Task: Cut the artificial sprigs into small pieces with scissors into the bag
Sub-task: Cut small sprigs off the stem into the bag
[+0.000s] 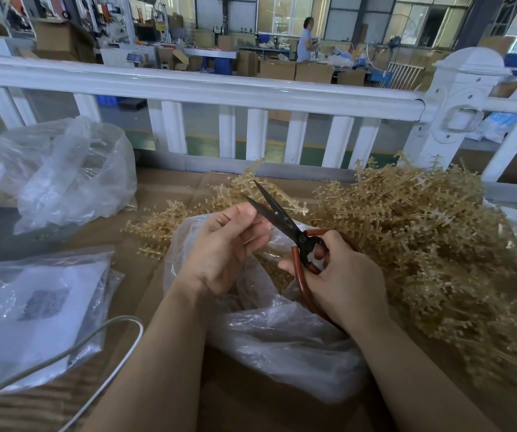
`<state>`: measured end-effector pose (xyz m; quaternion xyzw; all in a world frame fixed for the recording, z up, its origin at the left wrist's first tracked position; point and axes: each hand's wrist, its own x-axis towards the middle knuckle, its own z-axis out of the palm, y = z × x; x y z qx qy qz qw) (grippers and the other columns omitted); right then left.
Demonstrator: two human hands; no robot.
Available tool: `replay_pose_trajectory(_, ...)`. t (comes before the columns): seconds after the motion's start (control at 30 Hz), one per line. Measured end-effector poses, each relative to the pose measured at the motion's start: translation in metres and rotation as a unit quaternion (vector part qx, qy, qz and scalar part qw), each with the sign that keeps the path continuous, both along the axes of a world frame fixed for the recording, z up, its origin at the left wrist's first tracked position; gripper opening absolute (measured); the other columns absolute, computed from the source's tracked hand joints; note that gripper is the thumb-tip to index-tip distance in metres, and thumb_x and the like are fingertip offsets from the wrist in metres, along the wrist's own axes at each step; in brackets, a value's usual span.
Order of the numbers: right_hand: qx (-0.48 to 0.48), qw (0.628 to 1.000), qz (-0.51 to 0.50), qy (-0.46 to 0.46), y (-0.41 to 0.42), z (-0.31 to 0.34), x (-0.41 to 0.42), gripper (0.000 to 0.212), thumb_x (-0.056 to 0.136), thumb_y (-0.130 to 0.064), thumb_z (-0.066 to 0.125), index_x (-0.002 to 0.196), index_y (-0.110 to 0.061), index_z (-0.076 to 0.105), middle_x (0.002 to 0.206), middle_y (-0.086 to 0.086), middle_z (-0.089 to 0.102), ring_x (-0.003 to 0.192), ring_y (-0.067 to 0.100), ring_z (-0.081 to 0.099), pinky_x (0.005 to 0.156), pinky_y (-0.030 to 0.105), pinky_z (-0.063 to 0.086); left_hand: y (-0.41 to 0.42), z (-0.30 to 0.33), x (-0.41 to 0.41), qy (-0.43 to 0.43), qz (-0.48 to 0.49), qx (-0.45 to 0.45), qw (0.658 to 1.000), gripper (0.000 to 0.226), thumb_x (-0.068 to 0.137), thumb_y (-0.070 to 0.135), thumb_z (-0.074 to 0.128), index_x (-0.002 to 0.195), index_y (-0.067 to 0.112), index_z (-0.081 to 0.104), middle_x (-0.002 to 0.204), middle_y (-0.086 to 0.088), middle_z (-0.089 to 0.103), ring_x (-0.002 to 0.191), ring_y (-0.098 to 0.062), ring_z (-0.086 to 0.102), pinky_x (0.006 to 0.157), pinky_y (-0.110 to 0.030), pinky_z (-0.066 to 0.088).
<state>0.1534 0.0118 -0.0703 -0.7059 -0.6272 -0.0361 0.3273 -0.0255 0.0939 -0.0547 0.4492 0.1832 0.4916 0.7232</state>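
Tan plastic sprigs point(422, 232) are heaped all over the right side of the cardboard-covered table point(163, 194), with a few more trailing off to the left behind the hands. Right in the middle sits a clear plastic bag point(282, 338), mouth open, and you can make out small tan cut bits down inside it. Over that bag the right hand point(341, 275) has its fingers curled through the red-brown loop handles of the scissors point(282, 219), dark blades parted and pointing up and away. Left hand point(223, 244) is curled with fingertips bunched together just beside the blades (looks like it's pinching something, but I can't tell what). Off to the left there's another crumpled clear bag point(70, 169) holding more tan stuff, and nearer the camera a flat bag point(33, 313) with a white sheet and a grey square print, too blurry to read. A white cable point(117, 347) loops across it. White railing point(220, 88) runs behind the table.
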Motion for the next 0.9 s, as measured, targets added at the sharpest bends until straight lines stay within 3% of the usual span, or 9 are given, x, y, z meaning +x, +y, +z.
replay_pose_trajectory(0.23, 0.007, 1.0, 0.013, 0.005, -0.0007, -0.0006, -0.0003, 0.077, 0.062, -0.106, 0.026, 0.099, -0.042, 0.047, 0.081, -0.023, 0.057, 0.076, 0.002, 0.061, 0.057, 0.023, 0.047, -0.0024, 0.0031, 0.0006, -0.013, 0.005, -0.019, 1.0, 0.009, 0.082, 0.014, 0.062, 0.084, 0.011, 0.07, 0.075, 0.0, 0.073, 0.069, -0.007, 0.069, 0.073, -0.02, 0.058)
replay_pose_trajectory(0.47, 0.013, 1.0, 0.02, -0.013, -0.0008, 0.0, 0.0002, 0.069, 0.067, -0.101, 0.033, 0.098, -0.041, 0.047, 0.079, -0.024, 0.055, 0.073, 0.0, 0.061, 0.054, 0.013, 0.038, -0.0013, 0.0035, 0.0003, -0.006, 0.031, -0.034, 0.999, 0.011, 0.077, 0.01, 0.066, 0.086, 0.004, 0.068, 0.077, -0.003, 0.074, 0.067, -0.008, 0.069, 0.072, -0.02, 0.058)
replay_pose_trajectory(0.57, 0.016, 1.0, 0.019, -0.017, -0.001, -0.0002, 0.0003, 0.068, 0.068, -0.101, 0.034, 0.098, -0.041, 0.047, 0.079, -0.024, 0.055, 0.071, -0.001, 0.059, 0.053, 0.011, 0.034, -0.0024, 0.0045, 0.001, -0.006, 0.037, -0.039, 0.999, 0.007, 0.076, 0.009, 0.065, 0.077, 0.009, 0.072, 0.076, -0.003, 0.074, 0.066, -0.008, 0.069, 0.071, -0.019, 0.058)
replay_pose_trajectory(0.77, 0.021, 1.0, 0.018, -0.01, -0.0013, 0.0014, -0.0016, 0.06, 0.068, -0.1, 0.035, 0.091, -0.045, 0.038, 0.073, -0.029, 0.047, 0.063, -0.012, 0.042, 0.053, 0.008, 0.025, -0.0039, 0.0055, 0.0023, 0.006, 0.043, -0.041, 0.998, 0.007, 0.076, 0.012, 0.067, 0.082, 0.008, 0.07, 0.08, -0.002, 0.075, 0.068, -0.007, 0.068, 0.071, -0.018, 0.056)
replay_pose_trajectory(0.9, 0.011, 1.0, 0.018, -0.004, -0.0003, 0.0014, 0.0006, 0.071, 0.065, -0.101, 0.031, 0.1, -0.042, 0.049, 0.073, -0.031, 0.046, 0.063, -0.014, 0.04, 0.054, 0.008, 0.026, -0.0052, 0.0054, 0.0048, 0.007, 0.051, -0.056, 0.997, 0.006, 0.076, 0.011, 0.066, 0.077, 0.012, 0.072, 0.08, -0.003, 0.075, 0.068, -0.008, 0.069, 0.067, -0.017, 0.055)
